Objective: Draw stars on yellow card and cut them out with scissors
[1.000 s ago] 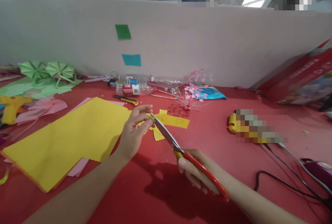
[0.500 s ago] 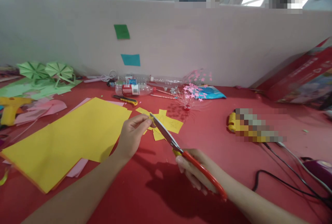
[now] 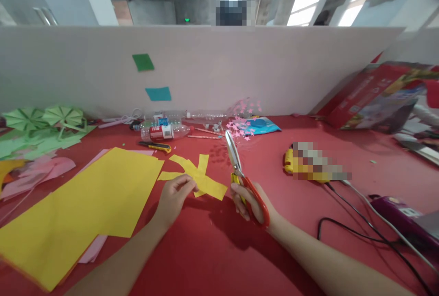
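My right hand (image 3: 247, 202) grips red-handled scissors (image 3: 236, 163), blades closed and pointing up and away from me. My left hand (image 3: 174, 195) is pinched at the near edge of some yellow paper scraps (image 3: 202, 181) that lie on the red table (image 3: 274, 245); what its fingertips hold is too small to name. A large yellow paper sheet (image 3: 85, 204) lies flat just left of that hand.
Along the white partition (image 3: 219, 72) lie a plastic bottle (image 3: 168, 131), a yellow utility knife (image 3: 156, 146), pencils and a pink star ornament (image 3: 240, 124). Green folded paper (image 3: 44, 120) sits far left. A yellow tool (image 3: 291, 163), black cables (image 3: 360, 232) and a red box (image 3: 370, 97) are on the right.
The scissors have come off the yellow scrap and swung upright. My left hand has dropped toward the scraps on the table. The camera view has tilted up and shifted.
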The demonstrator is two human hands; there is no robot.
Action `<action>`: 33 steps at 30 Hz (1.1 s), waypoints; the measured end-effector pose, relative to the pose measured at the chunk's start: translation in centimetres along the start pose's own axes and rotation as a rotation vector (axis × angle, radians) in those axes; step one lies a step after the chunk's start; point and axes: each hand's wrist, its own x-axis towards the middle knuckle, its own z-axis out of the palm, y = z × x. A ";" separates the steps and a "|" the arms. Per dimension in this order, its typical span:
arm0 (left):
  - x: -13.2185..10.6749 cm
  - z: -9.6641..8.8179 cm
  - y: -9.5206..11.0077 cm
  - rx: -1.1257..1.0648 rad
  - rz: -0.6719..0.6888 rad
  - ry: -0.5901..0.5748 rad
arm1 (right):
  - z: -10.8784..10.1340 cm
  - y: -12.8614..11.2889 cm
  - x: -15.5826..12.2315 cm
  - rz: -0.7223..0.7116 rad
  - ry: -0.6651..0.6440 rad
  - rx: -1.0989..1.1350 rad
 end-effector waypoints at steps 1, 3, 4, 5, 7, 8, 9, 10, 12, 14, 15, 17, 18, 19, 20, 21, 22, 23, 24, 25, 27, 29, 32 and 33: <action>0.0 0.1 0.0 0.022 0.002 -0.012 | -0.1 0.2 0.2 0.006 -0.015 0.007; -0.1 0.3 0.0 0.054 0.018 -0.023 | -0.1 0.3 0.4 0.012 -0.020 0.016; -0.1 0.3 0.0 0.066 0.021 -0.027 | -0.1 0.4 0.4 0.016 -0.021 0.020; -0.1 0.4 0.0 0.074 0.015 -0.032 | -0.1 0.4 0.4 0.019 -0.019 0.024; -0.1 0.5 -0.1 0.079 0.007 -0.046 | -0.1 0.3 0.4 0.028 -0.016 0.033; -0.1 0.6 -0.1 0.084 0.005 -0.052 | -0.1 0.3 0.4 0.033 -0.015 0.036; -0.2 0.6 -0.1 0.088 0.004 -0.059 | -0.1 0.2 0.4 0.039 -0.015 0.037; -0.2 0.7 -0.1 0.093 0.003 -0.068 | -0.1 0.2 0.4 0.045 -0.016 0.036; -0.3 0.9 -0.2 0.103 0.020 -0.086 | 0.0 0.2 0.4 0.057 -0.014 0.030; -0.5 1.1 -0.2 0.125 0.039 -0.126 | 0.1 0.2 0.3 0.078 -0.008 0.014; -0.5 1.1 -0.2 0.130 0.052 -0.152 | 0.2 0.2 0.3 0.113 0.005 -0.017; -0.7 1.2 -0.4 0.120 0.081 -0.169 | 0.5 0.1 0.2 0.163 -0.001 -0.051; -0.7 1.2 -0.5 0.108 0.093 -0.186 | 0.6 0.0 0.2 0.170 -0.001 -0.056; -0.8 1.1 -0.8 0.093 0.099 -0.195 | 0.7 -0.2 0.2 0.171 0.005 -0.063; -0.8 1.1 -1.1 0.083 0.098 -0.204 | 0.8 -0.3 0.2 0.145 0.015 -0.094; -0.9 1.1 -1.5 0.073 0.103 -0.208 | 0.8 -0.5 0.1 0.099 0.044 -0.140; -0.9 1.0 -2.0 0.072 0.099 -0.208 | 0.9 -0.6 0.1 0.053 0.061 -0.193; -0.9 1.0 -2.4 0.074 0.091 -0.187 | 0.9 -0.8 0.1 0.011 0.073 -0.247; -0.9 1.0 -2.9 0.080 0.065 -0.142 | 1.0 -0.9 0.1 -0.020 0.073 -0.296; -0.9 1.0 -3.3 0.073 0.043 -0.111 | 1.1 -1.1 0.1 -0.039 0.063 -0.340; -0.7 1.1 -3.8 0.022 0.028 -0.118 | 1.3 -1.1 0.1 -0.057 0.029 -0.414; -0.4 1.1 -3.8 -0.036 0.024 -0.126 | 1.6 -1.0 0.1 -0.091 0.013 -0.495; -0.2 1.0 -3.3 -0.090 0.006 -0.094 | 1.7 -0.6 0.2 -0.158 0.036 -0.555; -0.2 1.0 -3.0 -0.101 -0.013 -0.087 | 1.7 -0.5 0.2 -0.174 0.040 -0.546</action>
